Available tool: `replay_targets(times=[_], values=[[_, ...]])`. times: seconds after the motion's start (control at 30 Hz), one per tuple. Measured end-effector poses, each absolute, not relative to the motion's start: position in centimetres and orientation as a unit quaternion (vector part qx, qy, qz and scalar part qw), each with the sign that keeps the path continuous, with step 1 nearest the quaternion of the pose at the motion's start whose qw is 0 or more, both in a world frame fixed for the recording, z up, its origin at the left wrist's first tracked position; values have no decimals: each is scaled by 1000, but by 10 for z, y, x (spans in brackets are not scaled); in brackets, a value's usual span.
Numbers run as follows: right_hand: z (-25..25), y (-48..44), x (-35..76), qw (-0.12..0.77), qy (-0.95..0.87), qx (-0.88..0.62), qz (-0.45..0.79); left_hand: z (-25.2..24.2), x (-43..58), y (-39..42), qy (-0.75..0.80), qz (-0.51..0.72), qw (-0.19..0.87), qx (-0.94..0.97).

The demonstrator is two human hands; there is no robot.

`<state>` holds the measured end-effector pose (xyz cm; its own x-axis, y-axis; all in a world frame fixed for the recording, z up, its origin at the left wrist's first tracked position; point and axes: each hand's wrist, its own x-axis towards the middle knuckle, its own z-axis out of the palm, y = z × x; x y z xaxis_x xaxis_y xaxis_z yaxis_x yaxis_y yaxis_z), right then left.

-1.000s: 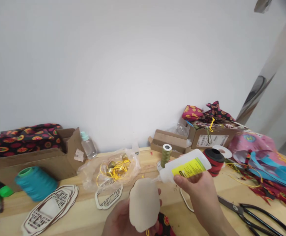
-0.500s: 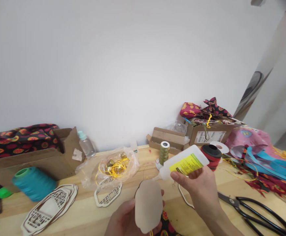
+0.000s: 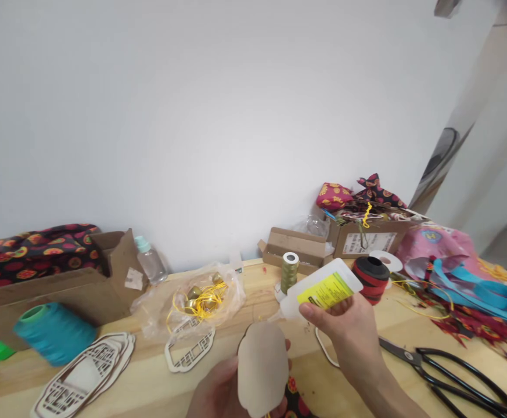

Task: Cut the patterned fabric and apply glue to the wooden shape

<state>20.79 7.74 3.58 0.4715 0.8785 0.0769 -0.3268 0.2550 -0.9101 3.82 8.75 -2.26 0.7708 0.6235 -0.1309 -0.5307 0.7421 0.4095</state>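
Currently, the left hand (image 3: 218, 386) grips the scalloped plaque (image 3: 262, 368) by its edges, fingers curled behind it, above the table (image 3: 157, 389). The right hand (image 3: 351, 331) holds the squeeze bottle (image 3: 320, 290), thumb across its yellow label, nozzle tilted down near the plaque's upper edge.

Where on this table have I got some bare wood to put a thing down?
Bare wood shows between the stacked frames and your left hand, and a smaller patch between the bag and olive spool. It's crowded at far right, with blue ribbon and scraps, and at left around the teal spool.
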Motion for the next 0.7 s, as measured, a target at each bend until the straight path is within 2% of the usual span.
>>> replay_targets(times=[0.7], values=[[38,75,208,730,-311,-468,389,-25,39,88,99,309,932,163]])
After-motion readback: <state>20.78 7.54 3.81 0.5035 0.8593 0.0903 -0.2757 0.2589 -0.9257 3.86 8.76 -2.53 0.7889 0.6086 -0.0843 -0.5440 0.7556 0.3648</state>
